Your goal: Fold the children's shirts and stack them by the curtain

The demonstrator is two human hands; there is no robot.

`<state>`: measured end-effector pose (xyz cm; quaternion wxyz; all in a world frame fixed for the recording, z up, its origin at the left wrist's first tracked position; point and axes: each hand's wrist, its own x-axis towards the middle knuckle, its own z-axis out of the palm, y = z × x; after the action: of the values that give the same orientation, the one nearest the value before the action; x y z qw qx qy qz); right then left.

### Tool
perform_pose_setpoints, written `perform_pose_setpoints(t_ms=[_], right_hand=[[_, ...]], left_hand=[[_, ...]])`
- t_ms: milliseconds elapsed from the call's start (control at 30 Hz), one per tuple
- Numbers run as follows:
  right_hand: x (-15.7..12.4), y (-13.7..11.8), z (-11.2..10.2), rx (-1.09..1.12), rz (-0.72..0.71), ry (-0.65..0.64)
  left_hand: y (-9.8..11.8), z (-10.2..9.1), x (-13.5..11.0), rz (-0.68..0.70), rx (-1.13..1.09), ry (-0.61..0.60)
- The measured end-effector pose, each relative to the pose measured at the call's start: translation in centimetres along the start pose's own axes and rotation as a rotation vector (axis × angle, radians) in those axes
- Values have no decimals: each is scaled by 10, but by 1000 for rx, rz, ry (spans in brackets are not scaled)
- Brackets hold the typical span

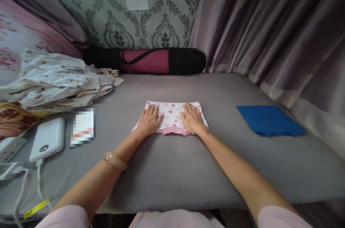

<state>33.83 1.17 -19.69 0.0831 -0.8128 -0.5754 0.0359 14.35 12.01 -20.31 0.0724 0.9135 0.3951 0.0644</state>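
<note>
A small white garment (170, 116) with pink hearts and a pink band along its near edge lies folded on the grey-covered surface in front of me. My left hand (150, 119) rests flat on its left side, fingers stretched forward. On its right side lies my right hand (193, 117), palm down with the fingers extended. Neither hand grips the cloth. Parts of the garment under both palms are hidden. Well to the right is a folded blue cloth (271, 121), apart from my hands.
At left are a white power bank (47, 140) with a cable, a power strip (12, 149), a blurred-out packet (82, 127) and heaped printed fabric (59, 77). A long black and maroon bag (145, 61) lies along the back wall. Curtains (242, 23) hang at right.
</note>
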Motion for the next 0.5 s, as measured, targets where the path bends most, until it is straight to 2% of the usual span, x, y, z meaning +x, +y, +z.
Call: perform_pose_setpoints(t_ms=[133, 200, 267, 367, 500], right_hand=[[2, 10, -10, 61, -33, -63], [2, 19, -15, 50, -22, 19], [1, 27, -13, 9, 10, 96], [-1, 36, -3, -12, 33, 53], [1, 41, 2, 83, 31, 46]], left_hand=[[-1, -8, 2, 16, -3, -21], [-4, -11, 3, -8, 1, 51], [-9, -10, 4, -47, 5, 71], [-17, -4, 4, -76, -8, -21], [-23, 3, 8, -67, -15, -34]])
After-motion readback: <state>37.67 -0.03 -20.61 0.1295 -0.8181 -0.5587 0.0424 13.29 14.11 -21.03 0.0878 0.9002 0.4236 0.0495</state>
